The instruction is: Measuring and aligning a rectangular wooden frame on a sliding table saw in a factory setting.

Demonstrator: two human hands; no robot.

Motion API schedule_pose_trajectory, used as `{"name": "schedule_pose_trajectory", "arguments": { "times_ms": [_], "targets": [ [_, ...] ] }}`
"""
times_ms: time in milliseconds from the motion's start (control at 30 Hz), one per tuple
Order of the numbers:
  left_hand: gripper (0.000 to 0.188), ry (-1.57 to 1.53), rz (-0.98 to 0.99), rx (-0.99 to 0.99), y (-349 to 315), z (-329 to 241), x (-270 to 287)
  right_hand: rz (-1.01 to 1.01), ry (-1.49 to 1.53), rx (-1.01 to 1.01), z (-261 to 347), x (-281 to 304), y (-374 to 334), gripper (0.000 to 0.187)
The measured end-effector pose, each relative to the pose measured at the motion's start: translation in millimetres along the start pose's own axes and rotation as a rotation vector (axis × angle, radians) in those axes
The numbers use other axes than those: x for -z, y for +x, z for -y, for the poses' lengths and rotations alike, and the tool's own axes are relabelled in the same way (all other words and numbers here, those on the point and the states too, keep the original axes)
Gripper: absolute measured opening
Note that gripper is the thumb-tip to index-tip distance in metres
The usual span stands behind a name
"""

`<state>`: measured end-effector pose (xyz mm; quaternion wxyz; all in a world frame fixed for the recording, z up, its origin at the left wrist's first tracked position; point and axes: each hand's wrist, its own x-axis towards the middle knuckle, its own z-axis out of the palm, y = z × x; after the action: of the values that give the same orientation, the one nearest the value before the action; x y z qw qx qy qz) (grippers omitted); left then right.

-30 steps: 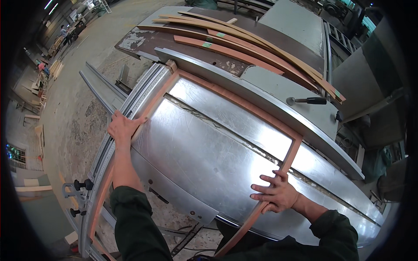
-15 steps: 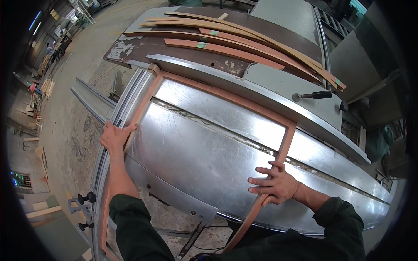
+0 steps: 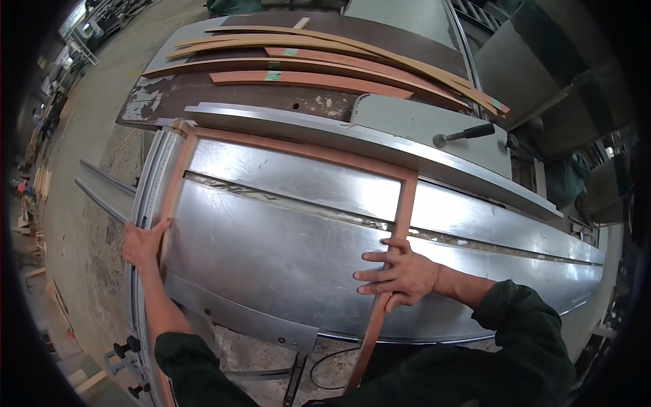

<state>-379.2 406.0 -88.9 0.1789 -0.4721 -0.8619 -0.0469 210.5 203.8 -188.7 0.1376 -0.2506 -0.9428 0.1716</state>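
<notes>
A reddish wooden frame (image 3: 305,152) lies on the shiny metal bed (image 3: 271,237) of a saw machine. Its far rail runs along the metal fence (image 3: 285,122), and its left rail beside a ruled aluminium bar (image 3: 150,163). My left hand (image 3: 144,244) is closed around the left rail, thumb on the wood and fingers over toward the bar, partly hidden. Across the right rail lies my right hand (image 3: 403,275), fingers spread and pointing left, thumb toward me near the rail's edge. The frame's near end passes out of sight below my sleeves.
Several long wooden strips (image 3: 305,80), some with green tape, lie on the brown surface beyond the fence. A black-handled lever (image 3: 468,134) stands at right. A slot (image 3: 305,207) crosses the bed. Black knobs (image 3: 127,346) and metal rails (image 3: 102,190) are at left.
The whole view has shifted and turned slightly, so the machine and frame appear farther left. Both hands keep about the same places on the frame.
</notes>
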Motion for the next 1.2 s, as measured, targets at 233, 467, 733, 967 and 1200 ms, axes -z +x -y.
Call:
{"name": "schedule_pose_trajectory", "arguments": {
  "times_ms": [233,467,733,967,1200],
  "targets": [
    [0.104,0.024,0.046,0.028,-2,-1,6,-0.020,0.015,-0.002,-1,-6,-2,0.067],
    [0.104,0.019,0.074,0.052,-6,-7,14,-0.033,0.013,-0.001,-5,-10,-3,0.067],
    [0.105,0.006,0.047,0.038,-7,-5,11,-0.047,0.009,0.010,-8,-16,-4,0.068],
    [0.105,0.018,0.044,0.048,-9,-7,13,-0.044,0.004,0.008,-9,-18,-6,0.069],
    [0.113,0.067,0.045,0.051,-11,-9,16,-0.105,-0.009,0.039,-10,-21,-7,0.069]
  ]
}}
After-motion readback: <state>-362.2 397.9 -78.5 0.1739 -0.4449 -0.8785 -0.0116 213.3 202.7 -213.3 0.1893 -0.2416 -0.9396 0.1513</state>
